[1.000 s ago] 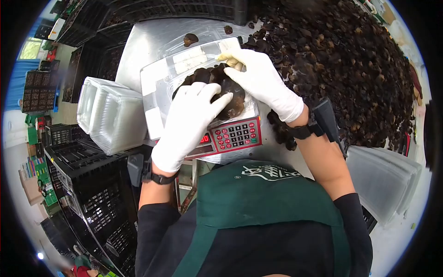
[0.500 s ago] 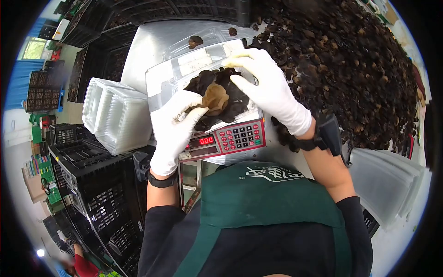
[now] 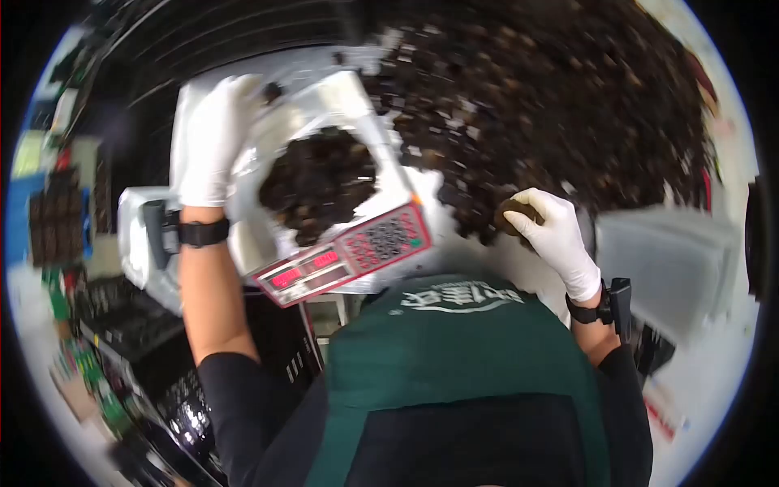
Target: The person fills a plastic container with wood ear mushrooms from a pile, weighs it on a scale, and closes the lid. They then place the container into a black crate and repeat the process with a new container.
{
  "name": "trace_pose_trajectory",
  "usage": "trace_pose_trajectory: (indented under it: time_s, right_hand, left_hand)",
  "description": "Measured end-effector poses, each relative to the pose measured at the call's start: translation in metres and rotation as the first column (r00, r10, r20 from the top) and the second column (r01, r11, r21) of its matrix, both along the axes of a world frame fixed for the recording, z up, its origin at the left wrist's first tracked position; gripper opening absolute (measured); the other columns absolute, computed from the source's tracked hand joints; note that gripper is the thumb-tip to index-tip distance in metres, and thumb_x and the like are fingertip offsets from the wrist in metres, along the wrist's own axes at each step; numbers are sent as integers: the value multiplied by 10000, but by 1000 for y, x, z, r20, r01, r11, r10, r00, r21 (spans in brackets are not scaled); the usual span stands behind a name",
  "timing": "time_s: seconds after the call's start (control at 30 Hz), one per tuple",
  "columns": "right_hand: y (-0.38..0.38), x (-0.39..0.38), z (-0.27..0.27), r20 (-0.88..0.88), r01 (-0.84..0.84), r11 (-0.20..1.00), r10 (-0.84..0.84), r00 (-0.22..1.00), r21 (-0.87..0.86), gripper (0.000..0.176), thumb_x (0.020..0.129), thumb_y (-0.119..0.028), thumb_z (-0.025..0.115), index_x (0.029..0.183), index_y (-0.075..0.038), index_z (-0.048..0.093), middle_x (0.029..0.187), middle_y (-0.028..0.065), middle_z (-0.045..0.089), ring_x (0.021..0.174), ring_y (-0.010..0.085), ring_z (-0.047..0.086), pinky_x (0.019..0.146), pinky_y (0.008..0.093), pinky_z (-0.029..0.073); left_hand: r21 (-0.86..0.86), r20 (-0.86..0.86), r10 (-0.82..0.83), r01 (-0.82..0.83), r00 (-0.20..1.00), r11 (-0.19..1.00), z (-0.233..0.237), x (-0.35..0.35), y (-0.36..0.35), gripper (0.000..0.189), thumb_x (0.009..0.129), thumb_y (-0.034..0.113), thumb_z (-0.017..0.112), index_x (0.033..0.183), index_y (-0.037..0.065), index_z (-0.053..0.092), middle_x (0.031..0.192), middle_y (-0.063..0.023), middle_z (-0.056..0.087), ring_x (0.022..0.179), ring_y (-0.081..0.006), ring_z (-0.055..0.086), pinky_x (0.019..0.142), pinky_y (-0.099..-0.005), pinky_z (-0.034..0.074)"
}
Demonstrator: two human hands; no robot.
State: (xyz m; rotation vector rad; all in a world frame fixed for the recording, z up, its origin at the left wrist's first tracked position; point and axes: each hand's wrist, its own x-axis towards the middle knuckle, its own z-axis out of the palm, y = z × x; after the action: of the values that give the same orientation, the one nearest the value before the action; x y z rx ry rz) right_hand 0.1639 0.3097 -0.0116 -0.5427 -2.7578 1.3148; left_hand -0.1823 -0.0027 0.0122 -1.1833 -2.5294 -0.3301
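Note:
My right hand (image 3: 554, 235) pinches a brown wood ear mushroom (image 3: 519, 216) between thumb and fingers, at the near edge of a large pile of wood ears (image 3: 552, 105). My left hand (image 3: 217, 138) is raised at the upper left with its fingers curled together. A pale translucent plastic piece (image 3: 180, 130) shows beside it, but blur hides what the fingers hold. Between my hands, a clear plastic container of dark wood ears (image 3: 316, 183) sits on a red-framed digital scale (image 3: 377, 243). Red digits glow on its display, too smeared to read.
A stack of clear containers (image 3: 146, 243) stands left of the scale. Black crates (image 3: 235, 32) line the back, with more crates (image 3: 138, 325) at the lower left. Translucent plastic sheets or lids (image 3: 669, 260) lie at the right.
Both hands have left the container. My left hand moved up and left; my right hand moved right and down and now holds a wood ear. The view has turned and blurred.

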Motion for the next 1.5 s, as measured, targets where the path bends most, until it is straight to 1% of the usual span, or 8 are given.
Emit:
trace_pose_trajectory:
  time_s: [0.1,0.37,0.5,0.7,1.07,1.23,1.27,1.5]
  right_hand:
    - [24,94,-8,151,56,911,-128,980,410,204,837,-220,757,905,-50,667,788,136,672,703,296,663,639,388,514]
    - [36,290,-59,707,24,832,-486,513,554,372,833,-339,725,1074,-61,671,982,183,708,904,368,685,786,457,540]
    - [14,209,-42,345,319,897,-417,841,306,339,873,-245,700,1171,-86,671,1014,156,712,931,330,687,834,414,548]
    - [3,33,-57,-217,185,900,-105,971,395,518,831,-171,729,1329,-164,584,1329,117,572,1126,303,597,916,392,528]
    - [53,-47,-106,-151,94,959,-55,987,266,121,849,-77,699,938,5,693,885,156,687,813,293,686,740,342,529]
    - [22,-47,-79,-54,22,977,-11,998,211,294,853,-139,724,1128,-59,657,1053,97,654,804,256,668,740,339,519]
    - [18,-48,-98,-230,-27,831,185,955,555,363,829,-163,754,1160,-78,633,1116,84,633,820,275,671,758,351,527]
    - [38,-60,-105,-182,60,978,-23,983,200,128,835,-74,737,941,-15,698,818,116,676,665,187,626,654,295,505]
  left_hand:
    - [-132,22,-25,28,999,991,-21,-14,16,279,795,136,705,1069,95,738,975,-125,717,907,-328,619,863,-403,453]
    - [-276,-44,-12,-1,999,961,-24,-17,25,196,834,163,684,1010,92,735,896,-123,727,839,-332,664,798,-384,504]
    - [-128,120,96,-80,988,989,10,18,14,172,857,106,673,1021,74,713,798,-141,703,735,-287,699,674,-353,532]
    - [-49,335,85,-72,938,996,32,112,-1,229,854,14,639,1067,63,708,858,-139,670,743,-255,656,713,-328,510]
    - [355,817,-18,-477,577,804,14,140,-30,196,928,87,673,1111,23,705,818,37,636,725,-42,526,692,-209,452]
    - [344,753,50,-457,656,820,8,143,-25,144,907,79,696,1032,8,694,859,16,640,724,-46,515,676,-210,441]
    - [320,727,99,-462,680,827,11,146,-21,141,897,71,700,1022,7,692,858,7,642,717,-52,516,672,-212,440]
    - [268,617,139,-373,775,888,20,155,-12,189,841,61,734,1023,35,693,876,-54,611,750,-134,562,696,-281,478]
